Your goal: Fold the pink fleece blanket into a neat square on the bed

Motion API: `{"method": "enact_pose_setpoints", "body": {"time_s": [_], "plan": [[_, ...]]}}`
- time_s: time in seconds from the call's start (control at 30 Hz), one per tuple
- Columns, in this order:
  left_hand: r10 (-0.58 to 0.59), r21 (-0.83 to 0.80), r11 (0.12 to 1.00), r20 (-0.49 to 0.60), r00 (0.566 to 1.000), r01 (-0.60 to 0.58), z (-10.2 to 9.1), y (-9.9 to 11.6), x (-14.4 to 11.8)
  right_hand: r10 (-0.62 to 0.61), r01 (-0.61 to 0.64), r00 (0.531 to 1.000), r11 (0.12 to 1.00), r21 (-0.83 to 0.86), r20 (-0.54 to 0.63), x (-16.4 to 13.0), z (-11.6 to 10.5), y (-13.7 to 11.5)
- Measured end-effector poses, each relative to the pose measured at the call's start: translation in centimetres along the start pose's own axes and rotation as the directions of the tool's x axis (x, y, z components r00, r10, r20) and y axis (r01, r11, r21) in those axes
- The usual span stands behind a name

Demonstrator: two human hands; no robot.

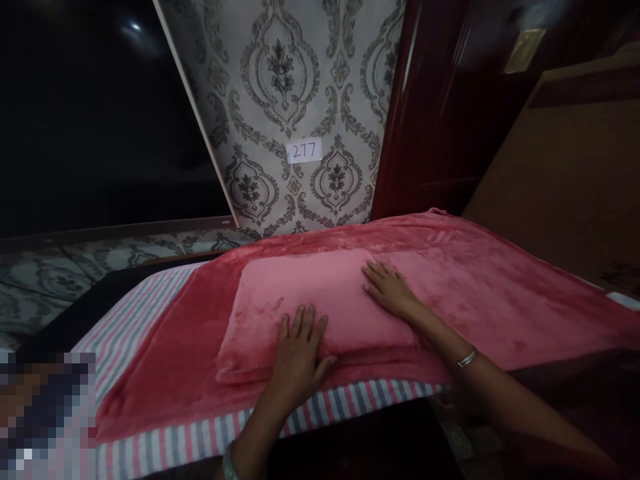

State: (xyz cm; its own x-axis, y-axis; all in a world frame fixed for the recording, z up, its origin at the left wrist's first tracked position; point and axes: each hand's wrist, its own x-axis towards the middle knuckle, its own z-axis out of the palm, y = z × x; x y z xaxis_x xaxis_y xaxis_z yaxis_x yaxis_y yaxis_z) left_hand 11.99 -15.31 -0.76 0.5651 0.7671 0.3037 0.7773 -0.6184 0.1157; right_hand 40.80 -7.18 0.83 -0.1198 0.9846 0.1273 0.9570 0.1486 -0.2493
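Observation:
A folded pink plush blanket (310, 287) forms a flat, layered rectangle in the middle of the view. My left hand (299, 350) rests on its near side with the fingers spread and pointing away from me. Against the right part of the folded stack lies my right hand (390, 288), its fingers stretched out and slightly apart. Both palms face down on the soft fabric, and neither hand grips anything. More of the same plush fabric (490, 300) spreads flat to the right, and a darker red-pink layer lies beneath and to the left.
Under the plush fabric is a striped cloth (145, 303) in white, grey and pink. A dark television screen (100, 120) stands at the back left. Patterned wallpaper carries a paper label (304, 150) reading 277. A dark red door (440, 100) and a brown panel (565, 173) border the right.

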Motion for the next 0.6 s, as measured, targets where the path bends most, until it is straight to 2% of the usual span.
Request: {"method": "enact_pose_setpoints", "body": {"time_s": [0.1, 0.2, 0.27, 0.33, 0.43, 0.5, 0.6], "plan": [[0.112, -0.072, 0.992, 0.050, 0.992, -0.108, 0.0, 2.4, 1.2, -0.148, 0.148, 0.989, 0.989, 0.018, -0.020, 0.8, -1.1, -3.0], [0.229, -0.104, 0.969, 0.045, 0.973, -0.223, 1.4, 4.7, 1.8, -0.361, 0.357, 0.928, 0.932, 0.061, 0.089, 2.2, -1.1, -5.6], [0.239, -0.080, 0.968, 0.017, 0.971, -0.237, 2.8, 5.4, 1.7, -0.415, 0.414, 0.897, 0.909, 0.036, 0.152, 3.2, -0.7, -6.0], [0.233, -0.053, 0.971, -0.007, 0.972, -0.233, 3.8, 5.4, 1.3, -0.342, 0.351, 0.928, 0.936, -0.035, 0.147, 4.4, -0.3, -5.1], [0.237, -0.047, 0.970, -0.015, 0.971, -0.237, 4.4, 5.0, 0.8, -0.097, 0.103, 0.992, 0.992, -0.075, 0.080, 5.9, -0.2, -2.4], [0.239, -0.053, 0.969, -0.013, 0.971, -0.240, 4.3, 4.9, 0.7, 0.044, -0.042, 0.997, 0.999, -0.033, 0.070, 6.5, -0.2, -0.6], [0.238, -0.071, 0.969, -0.018, 0.971, -0.238, 3.9, 5.0, 0.8, 0.137, -0.138, 0.987, 0.990, -0.002, 0.079, 6.7, -0.2, 1.1]]}}
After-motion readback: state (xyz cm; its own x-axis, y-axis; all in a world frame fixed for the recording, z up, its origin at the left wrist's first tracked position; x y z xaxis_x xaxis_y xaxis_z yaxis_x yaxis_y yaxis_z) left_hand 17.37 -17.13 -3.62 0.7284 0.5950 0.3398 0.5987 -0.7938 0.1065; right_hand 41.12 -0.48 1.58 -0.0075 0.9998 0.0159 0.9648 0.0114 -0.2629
